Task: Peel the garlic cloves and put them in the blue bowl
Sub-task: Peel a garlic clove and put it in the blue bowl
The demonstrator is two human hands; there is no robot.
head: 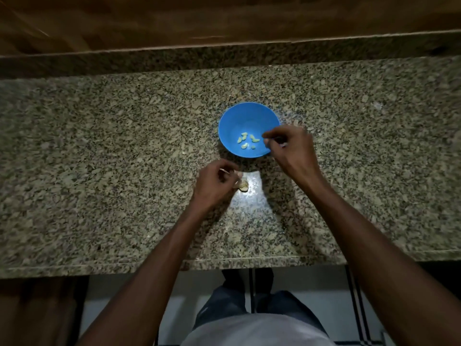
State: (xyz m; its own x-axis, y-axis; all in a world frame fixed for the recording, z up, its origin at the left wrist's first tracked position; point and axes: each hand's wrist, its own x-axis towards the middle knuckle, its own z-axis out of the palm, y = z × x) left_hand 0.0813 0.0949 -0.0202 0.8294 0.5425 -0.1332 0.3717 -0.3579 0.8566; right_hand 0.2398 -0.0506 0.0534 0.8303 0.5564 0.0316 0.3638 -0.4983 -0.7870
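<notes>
A blue bowl (245, 121) sits on the speckled granite counter and holds several pale peeled garlic cloves (245, 140). My right hand (290, 148) hovers over the bowl's right rim with curled fingers; whether it pinches anything is too blurred to tell. My left hand (214, 182) is just below the bowl, its fingers curled round a thin strip of garlic skin. A small pile of garlic pieces and skins (243, 187) lies on the counter at the left hand's fingertips, in a bright patch of light.
The granite counter (99, 158) runs across the whole view, with a raised granite ledge (149, 61) and wood panelling behind it. The counter's front edge is near my body; the floor and my legs show below it.
</notes>
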